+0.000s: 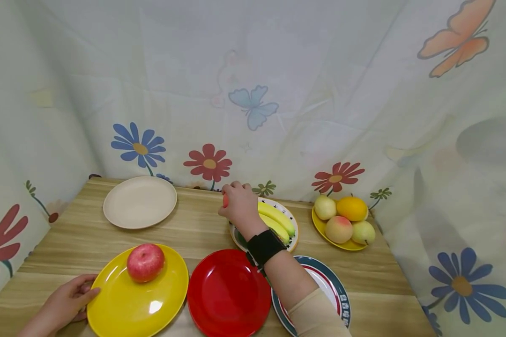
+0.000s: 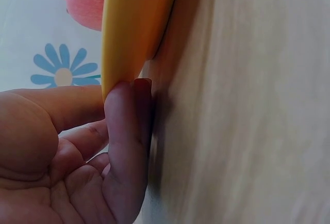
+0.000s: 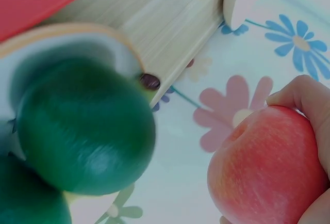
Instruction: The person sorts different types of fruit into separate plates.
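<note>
My left hand (image 1: 69, 299) pinches the left rim of a yellow plate (image 1: 126, 311), thumb on top and fingers beneath, as the left wrist view shows. On that plate sits a red apple (image 1: 145, 263). A second red apple (image 3: 268, 167) is in my right hand (image 1: 243, 206), which grips it over the far left side of a star-patterned plate (image 1: 293, 210). Yellow bananas (image 1: 278, 219) lie on this plate. Two dark green round fruits, the nearer one (image 3: 87, 126) large, share it; in the head view my right wrist mostly covers them.
An empty red plate (image 1: 229, 295) stands between the yellow plate and a green-rimmed white plate (image 1: 331, 281), which my right forearm crosses. A cream plate (image 1: 140, 202) is at the back left. Several fruits fill a small yellow plate (image 1: 320, 229) at the right. Patterned curtains (image 1: 303, 117) surround the table.
</note>
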A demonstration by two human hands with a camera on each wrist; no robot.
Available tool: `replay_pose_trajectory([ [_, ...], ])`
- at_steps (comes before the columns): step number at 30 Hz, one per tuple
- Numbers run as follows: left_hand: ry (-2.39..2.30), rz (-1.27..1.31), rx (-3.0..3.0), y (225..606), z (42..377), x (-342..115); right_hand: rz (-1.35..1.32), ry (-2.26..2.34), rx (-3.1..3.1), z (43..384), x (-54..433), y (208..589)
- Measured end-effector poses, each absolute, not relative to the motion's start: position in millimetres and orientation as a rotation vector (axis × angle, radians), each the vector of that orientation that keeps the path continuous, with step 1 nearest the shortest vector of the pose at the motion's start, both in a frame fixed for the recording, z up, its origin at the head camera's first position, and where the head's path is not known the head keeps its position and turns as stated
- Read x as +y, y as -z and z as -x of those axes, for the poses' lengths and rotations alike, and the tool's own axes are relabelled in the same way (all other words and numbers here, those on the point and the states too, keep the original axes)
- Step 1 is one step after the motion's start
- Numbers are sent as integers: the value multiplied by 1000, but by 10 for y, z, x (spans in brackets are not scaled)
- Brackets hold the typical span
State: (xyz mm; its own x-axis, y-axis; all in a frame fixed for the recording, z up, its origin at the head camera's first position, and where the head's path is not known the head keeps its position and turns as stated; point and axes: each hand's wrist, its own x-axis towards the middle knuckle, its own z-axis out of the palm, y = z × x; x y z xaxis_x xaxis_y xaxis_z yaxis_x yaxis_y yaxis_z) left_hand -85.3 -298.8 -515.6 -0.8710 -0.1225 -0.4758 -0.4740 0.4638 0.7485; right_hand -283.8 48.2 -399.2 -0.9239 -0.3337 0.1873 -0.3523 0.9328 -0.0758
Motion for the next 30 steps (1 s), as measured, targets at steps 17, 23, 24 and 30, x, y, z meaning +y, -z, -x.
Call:
replay_pose_trajectory([
  [17,-1377,492,2379,5141,831,-2988,-753,-143,-2785,2491,123,3900],
  [23,-1367,495,2382,5123,835,-2967,-839,-178,-2793,2364,-20,3909],
  [24,-1363,503,2378,5115,837,-2963,-850,-160,-2796,2344,-44,3910],
  [30,-1354,505,2376,5088,828,-2953,-896,-88,-2810,2203,-181,3892],
])
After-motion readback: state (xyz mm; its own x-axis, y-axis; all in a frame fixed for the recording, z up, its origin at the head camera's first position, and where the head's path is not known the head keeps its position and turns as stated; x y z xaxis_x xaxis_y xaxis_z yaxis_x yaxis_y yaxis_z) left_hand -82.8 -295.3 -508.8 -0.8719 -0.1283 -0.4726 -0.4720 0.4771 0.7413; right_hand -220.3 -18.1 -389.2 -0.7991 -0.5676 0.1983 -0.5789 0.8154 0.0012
